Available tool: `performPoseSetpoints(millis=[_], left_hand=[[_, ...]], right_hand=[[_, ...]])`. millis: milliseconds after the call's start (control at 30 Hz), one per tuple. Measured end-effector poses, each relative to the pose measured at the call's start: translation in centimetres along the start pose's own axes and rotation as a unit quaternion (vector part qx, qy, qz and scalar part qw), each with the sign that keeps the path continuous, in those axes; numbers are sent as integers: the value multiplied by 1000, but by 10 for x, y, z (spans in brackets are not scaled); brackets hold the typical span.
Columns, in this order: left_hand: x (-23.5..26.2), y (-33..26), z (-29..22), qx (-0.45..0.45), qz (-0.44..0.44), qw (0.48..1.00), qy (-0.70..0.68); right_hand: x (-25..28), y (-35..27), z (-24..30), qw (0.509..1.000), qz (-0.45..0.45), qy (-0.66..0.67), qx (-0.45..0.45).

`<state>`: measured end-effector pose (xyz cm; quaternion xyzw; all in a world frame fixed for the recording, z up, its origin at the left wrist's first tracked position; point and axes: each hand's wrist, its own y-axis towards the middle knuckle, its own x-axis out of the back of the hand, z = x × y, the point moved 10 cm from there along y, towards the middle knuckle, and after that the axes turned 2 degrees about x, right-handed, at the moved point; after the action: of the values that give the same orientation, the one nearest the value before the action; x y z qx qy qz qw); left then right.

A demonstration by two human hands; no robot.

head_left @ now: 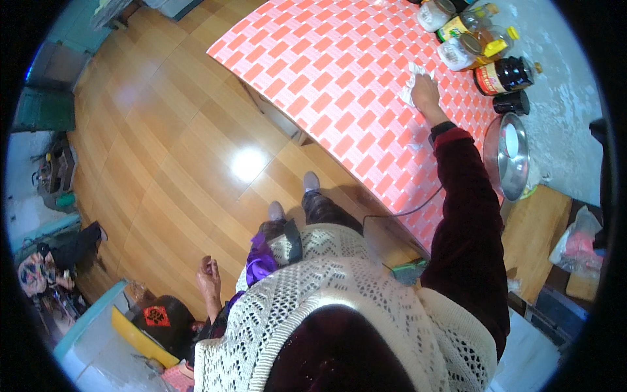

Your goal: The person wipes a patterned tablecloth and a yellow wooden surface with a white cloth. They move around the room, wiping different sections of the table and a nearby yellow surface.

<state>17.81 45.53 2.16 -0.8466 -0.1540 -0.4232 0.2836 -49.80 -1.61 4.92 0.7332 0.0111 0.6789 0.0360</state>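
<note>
My right arm reaches out over a table (339,72) covered with a red and white brick-patterned cloth. The right hand (426,93) is closed on a crumpled white rag (410,83), pressing it against the tabletop. Just beyond that hand stand a dark sauce bottle (504,76), a white-labelled jar (460,52) and oil bottles with yellow caps (499,40). My left hand (208,281) hangs low at my side, away from the table, its fingers loosely curled together with nothing visible in them.
A steel basin (513,160) with a white bowl (509,140) sits by the wall at the table's right end. A dark cable (411,212) crosses the near edge. Left of me are a dark round jar (166,326) and a yellow board (140,336). Wooden flooring (157,150) surrounds my feet.
</note>
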Motion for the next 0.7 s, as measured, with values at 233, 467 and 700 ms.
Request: performPoseSetpoints(millis=[233,467,700], left_hand=[[4,13,-11,9,-7,1000,-22],[26,43,20,32,0,999,-32],[40,65,41,32,-10,995,-92]], right_hand=[[9,66,76,998,16,19,49],[34,79,197,974,-57,44,214],[37,56,213,968,-61,-22,244]])
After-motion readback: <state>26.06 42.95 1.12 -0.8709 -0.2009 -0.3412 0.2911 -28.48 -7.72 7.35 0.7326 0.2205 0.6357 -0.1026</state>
